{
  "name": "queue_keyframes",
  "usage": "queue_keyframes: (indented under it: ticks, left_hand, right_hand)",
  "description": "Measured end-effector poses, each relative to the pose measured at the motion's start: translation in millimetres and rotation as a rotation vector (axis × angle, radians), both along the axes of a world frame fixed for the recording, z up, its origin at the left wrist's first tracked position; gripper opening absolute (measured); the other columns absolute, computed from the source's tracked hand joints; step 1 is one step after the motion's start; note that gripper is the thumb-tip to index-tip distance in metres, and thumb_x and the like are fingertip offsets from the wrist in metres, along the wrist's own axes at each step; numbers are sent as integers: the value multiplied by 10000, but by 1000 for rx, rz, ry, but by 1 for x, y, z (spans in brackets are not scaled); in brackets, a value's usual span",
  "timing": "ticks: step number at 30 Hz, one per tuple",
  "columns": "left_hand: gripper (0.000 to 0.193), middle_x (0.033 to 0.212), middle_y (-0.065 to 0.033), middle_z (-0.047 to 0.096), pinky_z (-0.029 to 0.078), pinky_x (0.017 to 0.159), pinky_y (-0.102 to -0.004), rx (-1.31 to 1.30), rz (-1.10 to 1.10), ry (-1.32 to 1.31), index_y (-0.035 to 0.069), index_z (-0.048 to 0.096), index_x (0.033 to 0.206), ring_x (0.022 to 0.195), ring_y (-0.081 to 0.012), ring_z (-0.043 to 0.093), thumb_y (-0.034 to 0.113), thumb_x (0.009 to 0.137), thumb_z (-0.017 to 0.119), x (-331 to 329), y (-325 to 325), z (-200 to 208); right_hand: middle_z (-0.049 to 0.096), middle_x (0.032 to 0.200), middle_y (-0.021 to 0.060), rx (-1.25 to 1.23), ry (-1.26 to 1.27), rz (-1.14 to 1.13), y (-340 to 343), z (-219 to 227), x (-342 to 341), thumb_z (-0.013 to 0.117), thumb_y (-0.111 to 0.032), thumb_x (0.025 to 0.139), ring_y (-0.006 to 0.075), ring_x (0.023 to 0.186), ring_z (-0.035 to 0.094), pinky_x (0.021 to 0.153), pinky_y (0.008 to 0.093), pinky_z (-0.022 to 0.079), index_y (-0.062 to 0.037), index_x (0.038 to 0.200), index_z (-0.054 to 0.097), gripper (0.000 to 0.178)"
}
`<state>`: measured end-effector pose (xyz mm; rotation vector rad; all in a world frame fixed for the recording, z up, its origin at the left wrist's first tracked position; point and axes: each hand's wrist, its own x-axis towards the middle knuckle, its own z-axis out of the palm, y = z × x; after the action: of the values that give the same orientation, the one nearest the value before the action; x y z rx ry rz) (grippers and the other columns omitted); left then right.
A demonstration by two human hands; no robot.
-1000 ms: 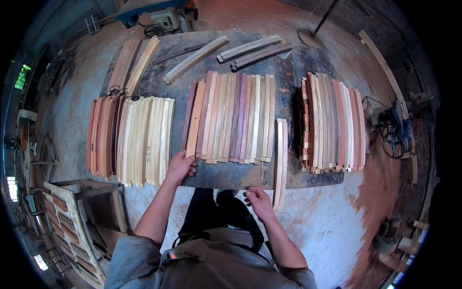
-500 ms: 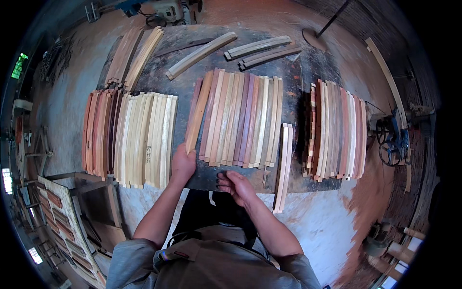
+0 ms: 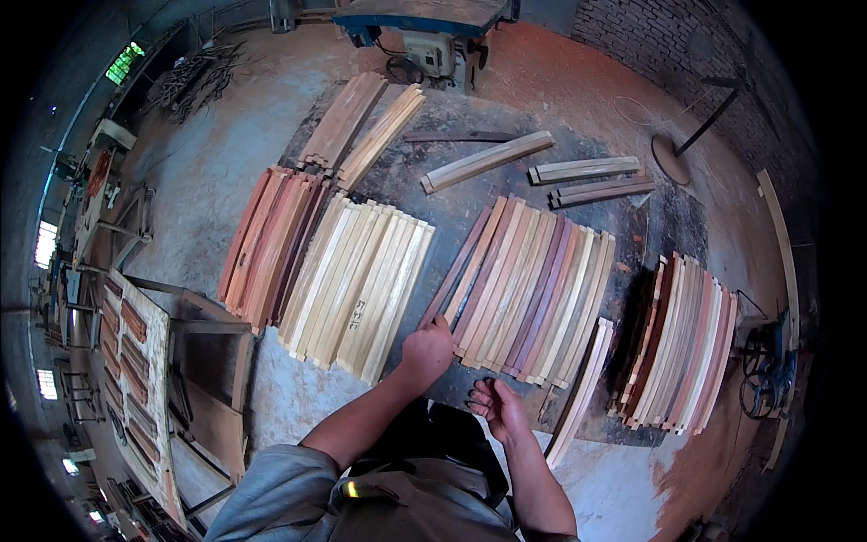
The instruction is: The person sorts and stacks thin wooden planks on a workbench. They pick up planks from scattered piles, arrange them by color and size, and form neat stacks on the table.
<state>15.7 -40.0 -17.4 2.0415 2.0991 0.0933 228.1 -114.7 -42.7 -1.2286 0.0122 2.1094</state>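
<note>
My left hand (image 3: 426,352) is closed around the near end of an orange-brown wooden strip (image 3: 477,262). This strip lies along the left side of the middle row of wooden strips (image 3: 533,289), which run side by side in pink, purple, tan and cream. A darker reddish strip (image 3: 454,271) lies just left of it, its near end hidden by the same hand. Below the row's near ends, my right hand (image 3: 502,408) has its fingers loosely bent and apart, holding nothing.
Pale strips (image 3: 361,280) and red-brown strips (image 3: 271,244) fill the dark table's left side. Another stack (image 3: 682,343) stands right, past a light strip (image 3: 582,388) jutting over the near edge. Loose bars (image 3: 488,163) lie at the back. Beyond is a blue-topped machine (image 3: 424,36).
My view has turned, so the table appears farther right and lower. The orange-brown strip in my left hand now lies closer alongside the row. My right hand stays empty near the table edge.
</note>
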Motion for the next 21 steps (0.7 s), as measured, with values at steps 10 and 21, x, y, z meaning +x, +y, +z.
queue_keyframes:
  ticks: [10, 21]
  left_hand:
    - [263, 695, -115, 675, 568, 531, -400, -72, -19, 33, 12, 547, 975, 602, -294, 703, 208, 832, 648, 1, 2, -5]
    - [200, 883, -208, 674, 547, 657, -509, -173, 5, -123, 42, 570, 967, 784, -398, 680, 225, 908, 626, 13, -12, 24]
  right_hand:
    - [685, 1000, 108, -34, 13, -22, -8, -4, 8, 544, -251, 1014, 232, 827, 680, 715, 377, 587, -59, 1073, 565, 202]
    - [653, 1090, 74, 50, 31, -269, -6, -4, 13, 568, -227, 999, 213, 936, 655, 802, 399, 561, -55, 1103, 613, 206]
